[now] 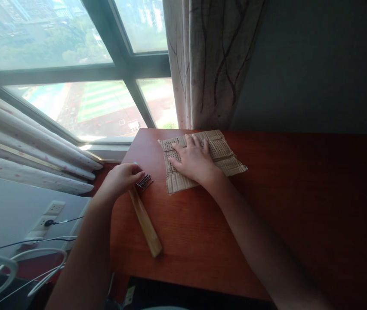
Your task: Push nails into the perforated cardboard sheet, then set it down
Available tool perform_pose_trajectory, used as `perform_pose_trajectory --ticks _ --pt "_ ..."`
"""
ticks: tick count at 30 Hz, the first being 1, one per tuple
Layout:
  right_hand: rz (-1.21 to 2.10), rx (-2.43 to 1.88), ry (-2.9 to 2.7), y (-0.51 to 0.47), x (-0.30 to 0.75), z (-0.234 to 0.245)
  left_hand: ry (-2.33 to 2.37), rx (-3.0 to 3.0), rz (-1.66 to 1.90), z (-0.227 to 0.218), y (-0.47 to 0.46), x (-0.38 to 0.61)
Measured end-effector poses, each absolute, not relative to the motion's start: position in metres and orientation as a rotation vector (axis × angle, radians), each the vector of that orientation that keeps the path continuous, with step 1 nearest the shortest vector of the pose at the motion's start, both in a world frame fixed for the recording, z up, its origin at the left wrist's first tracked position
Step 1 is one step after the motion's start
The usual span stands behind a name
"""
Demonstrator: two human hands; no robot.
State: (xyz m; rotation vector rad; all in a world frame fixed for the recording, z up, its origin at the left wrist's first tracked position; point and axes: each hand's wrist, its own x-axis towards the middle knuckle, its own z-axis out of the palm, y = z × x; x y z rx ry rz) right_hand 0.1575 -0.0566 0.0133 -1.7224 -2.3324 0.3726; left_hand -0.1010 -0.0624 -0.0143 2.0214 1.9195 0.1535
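Note:
My right hand (198, 158) lies flat with spread fingers on a piece of brown cardboard (183, 183) that has rows of small dark holes and creased, ragged edges. At the left edge of the desk, my left hand (125, 177) is closed, its thumb and fingers drawn together beside a small pile of nails (145, 181). What it holds, if anything, is hidden. A wooden handle (146, 224) runs from beneath that hand towards me across the desk; its far end is covered by the hand.
The reddish-brown desk (202, 241) stretches to the right against a dark wall. Beyond it are a window (106, 107) and a patterned curtain (215, 60). Left of the desk are another curtain (31, 150), a wall socket (46, 221) and loose white cables (50, 275).

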Motion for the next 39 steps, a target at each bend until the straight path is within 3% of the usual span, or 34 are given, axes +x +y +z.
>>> perform_pose_trajectory --ticks 8,16,30,36,39 --pt "0.360 -1.718 -2.327 -0.056 0.156 0.011 2.017 2.077 0.437 -0.002 -0.059 -0.085" --pt "0.363 -1.708 -2.319 -0.055 0.156 0.010 1.758 2.199 0.899 0.015 -0.039 -0.043" --pt "0.370 -1.706 -2.328 -0.055 0.155 0.010 1.500 2.410 0.702 0.016 0.016 0.006" --pt "0.369 -1.713 -2.314 -0.055 0.155 0.009 1.599 2.197 1.298 0.038 0.017 0.004" --pt "0.390 -1.734 -2.317 -0.054 0.156 0.009 1.644 2.161 1.343 0.063 0.003 -0.007"
